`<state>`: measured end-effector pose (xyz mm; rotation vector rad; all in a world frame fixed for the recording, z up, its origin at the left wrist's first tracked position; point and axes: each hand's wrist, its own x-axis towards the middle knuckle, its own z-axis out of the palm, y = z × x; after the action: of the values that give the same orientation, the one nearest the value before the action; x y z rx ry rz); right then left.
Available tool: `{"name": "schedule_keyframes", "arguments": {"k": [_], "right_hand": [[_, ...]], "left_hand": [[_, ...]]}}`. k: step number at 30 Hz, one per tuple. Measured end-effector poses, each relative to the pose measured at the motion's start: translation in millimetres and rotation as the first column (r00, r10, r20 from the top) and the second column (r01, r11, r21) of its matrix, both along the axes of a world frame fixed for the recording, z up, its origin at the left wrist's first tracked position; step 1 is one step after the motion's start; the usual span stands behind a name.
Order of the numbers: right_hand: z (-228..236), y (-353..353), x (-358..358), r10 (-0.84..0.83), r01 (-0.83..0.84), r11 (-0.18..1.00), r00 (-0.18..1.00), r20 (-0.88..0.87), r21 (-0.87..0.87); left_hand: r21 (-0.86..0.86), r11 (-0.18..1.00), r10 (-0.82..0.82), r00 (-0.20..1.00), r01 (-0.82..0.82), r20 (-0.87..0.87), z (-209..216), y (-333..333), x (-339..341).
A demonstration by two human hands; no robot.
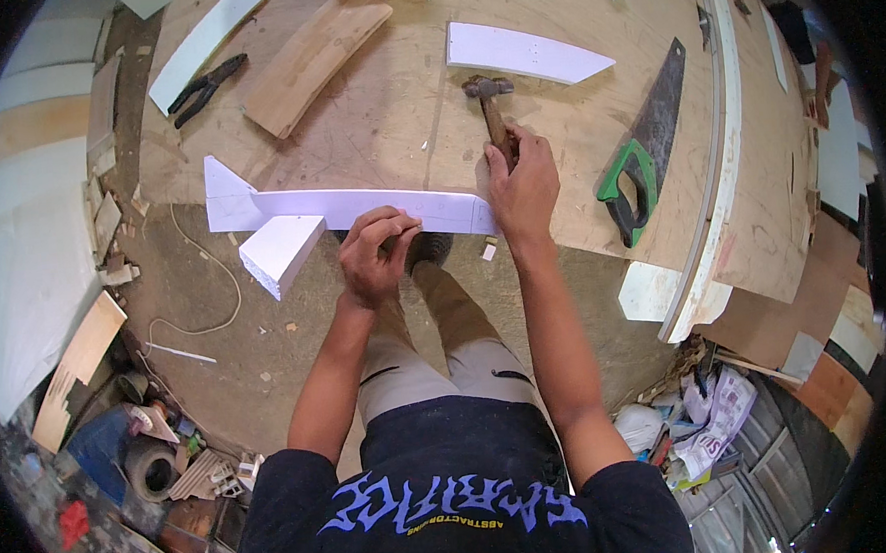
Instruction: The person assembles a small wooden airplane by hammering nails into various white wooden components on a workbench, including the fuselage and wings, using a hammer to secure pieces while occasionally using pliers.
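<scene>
A long white board (334,204) lies along the near edge of the workbench. A wider white piece stands at its left end, and a short white block (283,247) juts toward me from its near side. My left hand (372,252) is at the board's near edge, fingertips pinched together; whatever is between them is too small to make out. Beyond the board's right end, my right hand (526,184) is closed around the wooden handle of a hammer (496,118). The hammer's metal head points away from me, close to another white board (521,52).
On the plywood bench (356,146) are a handsaw (647,151) with a green and black handle at right, black pliers (207,91) at left, and a curved brown wooden piece (316,58). A thin cord (229,306) trails over the floor. Scrap piles line both sides.
</scene>
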<state>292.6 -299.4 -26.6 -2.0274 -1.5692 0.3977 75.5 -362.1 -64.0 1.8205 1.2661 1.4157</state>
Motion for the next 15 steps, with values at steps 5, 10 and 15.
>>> {"name": "schedule_keyframes", "arguments": {"k": [5, 10, 15], "right_hand": [[3.8, -6.5, 13.5, -0.072, 0.070, 0.997, 0.971, -0.228, -0.016], [50.7, -61.7, 1.8, -0.326, 0.151, 0.938, 0.692, -0.644, -0.312], [40.2, -103.9, -27.7, -0.087, 0.073, 0.995, 0.961, -0.264, -0.063]], "left_hand": [[-0.028, 1.000, -0.003, 1.000, 0.003, 0.008, 0.7, -1.4, -0.6], [-0.028, 1.000, -0.007, 1.000, 0.007, -0.004, -0.8, -0.2, -2.6], [-0.099, 0.995, 0.022, 0.999, -0.017, 0.046, 0.7, 0.1, 1.4]]}}
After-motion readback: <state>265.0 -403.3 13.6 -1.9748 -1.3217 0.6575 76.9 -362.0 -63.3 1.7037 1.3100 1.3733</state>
